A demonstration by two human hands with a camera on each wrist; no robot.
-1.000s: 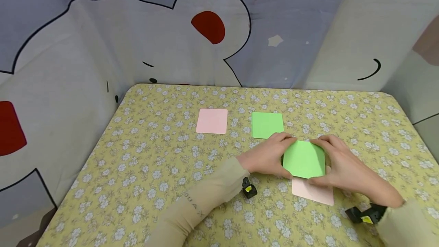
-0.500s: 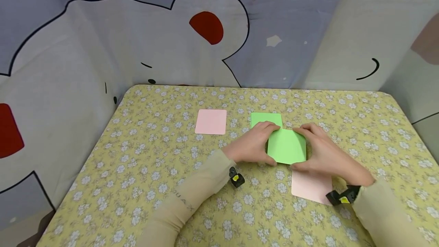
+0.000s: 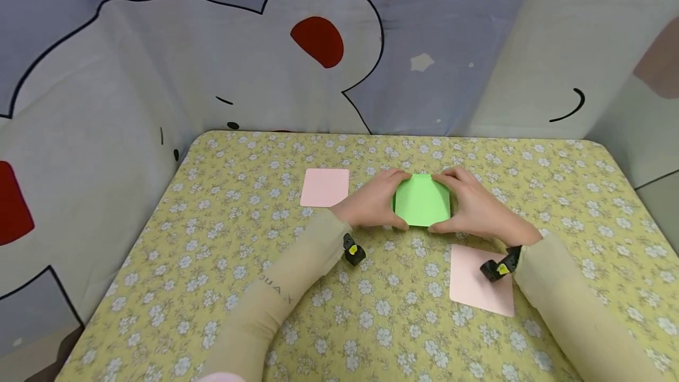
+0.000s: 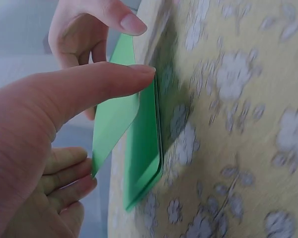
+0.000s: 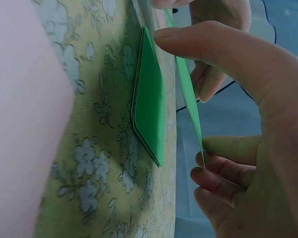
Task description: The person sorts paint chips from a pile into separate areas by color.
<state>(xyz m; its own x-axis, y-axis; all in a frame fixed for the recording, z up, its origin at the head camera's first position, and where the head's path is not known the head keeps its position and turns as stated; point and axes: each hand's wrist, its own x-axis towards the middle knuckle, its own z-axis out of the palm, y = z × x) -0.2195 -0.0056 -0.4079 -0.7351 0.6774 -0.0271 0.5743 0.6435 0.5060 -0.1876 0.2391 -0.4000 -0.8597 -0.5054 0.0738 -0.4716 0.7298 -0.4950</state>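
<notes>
A square green card [image 3: 422, 200] spans the gap between my two hands. My left hand [image 3: 375, 200] holds its left edge between thumb and fingers, and my right hand [image 3: 474, 205] grips the opposite edge. Beneath it, a small stack of green cards [image 4: 145, 148] lies on the flowered cloth; a narrow gap parts the two in both wrist views. In the right wrist view the held green card [image 5: 189, 99] appears almost edge-on, above the green stack [image 5: 150, 99]. From the head view the held card hides most of that stack.
A pink card [image 3: 325, 187] lies left of my left hand. Another pink card [image 3: 472, 282], slightly turned, is partly under my right wrist camera [image 3: 501, 265]. Yellow flowered cloth [image 3: 212, 240] covers the table, and a printed curtain [image 3: 233, 58] hangs behind it.
Both hands have carried the green card left and away from the person, from over the near pink card to over the green stack. The near pink card is more exposed now.
</notes>
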